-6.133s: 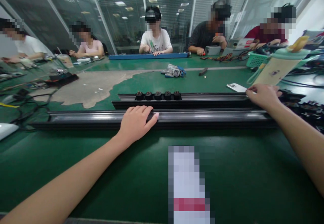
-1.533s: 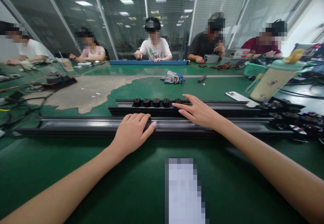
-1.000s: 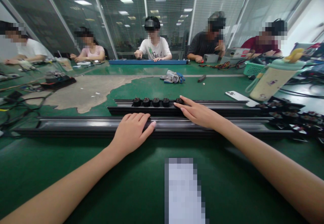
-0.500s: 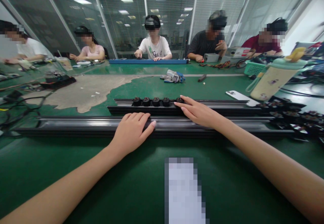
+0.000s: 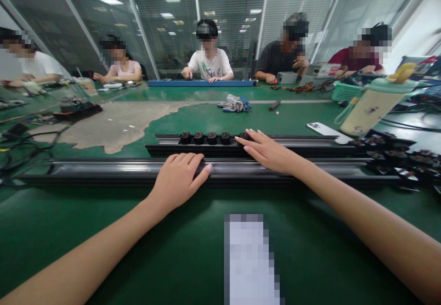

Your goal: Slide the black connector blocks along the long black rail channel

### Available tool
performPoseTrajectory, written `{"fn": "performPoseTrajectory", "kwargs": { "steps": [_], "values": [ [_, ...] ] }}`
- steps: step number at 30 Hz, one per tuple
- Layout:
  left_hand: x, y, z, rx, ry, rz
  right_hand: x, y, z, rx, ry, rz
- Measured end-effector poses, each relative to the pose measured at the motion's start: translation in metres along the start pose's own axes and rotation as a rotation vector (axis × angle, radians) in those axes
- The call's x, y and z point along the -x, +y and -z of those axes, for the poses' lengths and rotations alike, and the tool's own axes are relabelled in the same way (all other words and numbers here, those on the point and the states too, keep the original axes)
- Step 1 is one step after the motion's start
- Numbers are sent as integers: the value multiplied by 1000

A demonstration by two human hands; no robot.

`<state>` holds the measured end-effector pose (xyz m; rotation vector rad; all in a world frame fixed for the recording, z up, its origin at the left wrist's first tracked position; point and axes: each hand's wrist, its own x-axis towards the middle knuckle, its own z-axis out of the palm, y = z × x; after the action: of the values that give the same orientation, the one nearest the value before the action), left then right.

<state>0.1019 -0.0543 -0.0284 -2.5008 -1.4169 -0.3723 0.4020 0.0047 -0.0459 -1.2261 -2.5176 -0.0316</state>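
My left hand lies across the long black rail nearest me, its fingers bent over the far edge and its thumb along the channel. Behind it, parallel, is a shorter black rail. Several round black socket-like pieces sit in a row in that shorter rail. To the right of this row, a separate round black piece is held between the fingers and thumb of my right hand, partly hidden by them.
A heap of black parts lies at the rails' right end, by a white phone and a cream bottle. Cables lie on the left. Gloves rest mid-table. A pixelated pale object is close to me. Several people sit opposite.
My right hand and the piece at its fingertips have shifted very slightly left, along with a small shift of the whole view. My left hand stays on the near rail.
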Motion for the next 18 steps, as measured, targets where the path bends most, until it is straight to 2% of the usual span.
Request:
{"fn": "performPoseTrajectory", "kwargs": {
  "steps": [8, 18],
  "values": [
    [1, 0, 0, 3, 4, -1, -1, 1, -1, -13, -31, -4],
    [0, 1, 1, 4, -4, 4, -1, 0, 0, 30, 1, 2]
  ]
}}
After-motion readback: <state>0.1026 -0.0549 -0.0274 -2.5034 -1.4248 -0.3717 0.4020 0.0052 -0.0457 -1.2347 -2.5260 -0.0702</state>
